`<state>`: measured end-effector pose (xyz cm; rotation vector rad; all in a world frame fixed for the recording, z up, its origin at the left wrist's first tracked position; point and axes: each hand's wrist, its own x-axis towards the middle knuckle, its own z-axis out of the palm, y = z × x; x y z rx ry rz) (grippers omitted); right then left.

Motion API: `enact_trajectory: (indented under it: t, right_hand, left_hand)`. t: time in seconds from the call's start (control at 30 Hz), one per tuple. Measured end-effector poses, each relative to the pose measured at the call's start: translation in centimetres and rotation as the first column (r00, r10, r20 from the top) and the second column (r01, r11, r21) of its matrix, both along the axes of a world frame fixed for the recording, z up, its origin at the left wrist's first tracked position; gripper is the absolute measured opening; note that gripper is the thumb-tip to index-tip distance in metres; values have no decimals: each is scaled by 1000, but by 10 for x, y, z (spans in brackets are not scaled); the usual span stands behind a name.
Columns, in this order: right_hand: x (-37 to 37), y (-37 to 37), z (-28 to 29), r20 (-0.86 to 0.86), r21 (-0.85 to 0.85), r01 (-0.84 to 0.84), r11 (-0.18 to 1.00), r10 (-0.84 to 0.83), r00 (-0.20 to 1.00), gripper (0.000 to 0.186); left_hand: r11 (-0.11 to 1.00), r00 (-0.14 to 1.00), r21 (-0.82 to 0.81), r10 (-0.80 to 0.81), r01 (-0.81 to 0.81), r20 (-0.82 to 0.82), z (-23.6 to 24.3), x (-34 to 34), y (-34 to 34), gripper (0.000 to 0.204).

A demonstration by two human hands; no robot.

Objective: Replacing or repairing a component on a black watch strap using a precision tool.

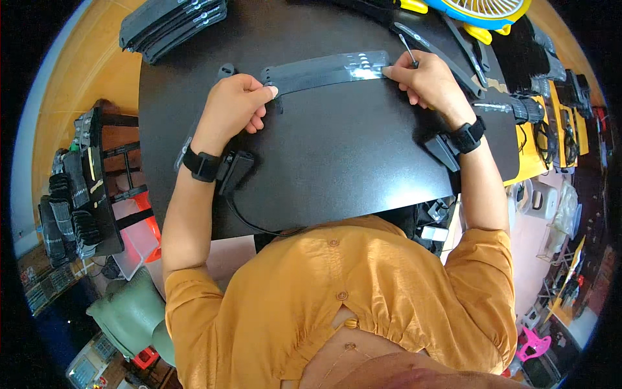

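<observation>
Stack of black straps (173, 24) lying at the worktop's (337, 168) far left corner. Left hand (232, 110) curling knuckles-up, forearm coming in from the near edge, fingers pinching the left end of a long black strap (324, 70). Strap lying flat across the far middle of the worktop. Right hand (427, 81) pressing fingertips on the strap's right end while gripping a thin metal tool (408, 50). More straps (525, 58) piling by the far right edge.

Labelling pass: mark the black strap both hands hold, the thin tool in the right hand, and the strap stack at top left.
black strap (324, 72), head view, middle of its length
thin tool (408, 50), head view, metal shaft
strap stack (173, 24), head view, top piece
</observation>
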<state>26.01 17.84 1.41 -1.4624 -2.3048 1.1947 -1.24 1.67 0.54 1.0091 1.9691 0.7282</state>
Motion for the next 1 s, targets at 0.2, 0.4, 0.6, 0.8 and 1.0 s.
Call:
enact_trajectory:
  t: [0.2,0.4,0.6,0.8,1.0]
  right_hand:
    - [7,8,-7,-218,-105,-10,994,-13,976,28]
    - [27,7,11,-300,-179,-24,983,-32,953,24]
    - [-6,-36,31,-299,-189,-222,956,160,941,23]
    - [-63,-86,27,-389,-307,-493,814,365,846,29]
    - [-101,-107,21,-547,-329,-459,825,230,805,32]
  left_hand:
    - [997,995,77,12,-19,95,9,-4,-12,24]
    - [968,868,225,14,113,-496,27,-44,-60,36]
    - [999,767,52,22,14,-641,5,-64,-97,35]
    - [979,831,199,77,41,-551,4,-52,-96,30]
    - [883,964,441,-44,160,-262,15,5,-76,31]
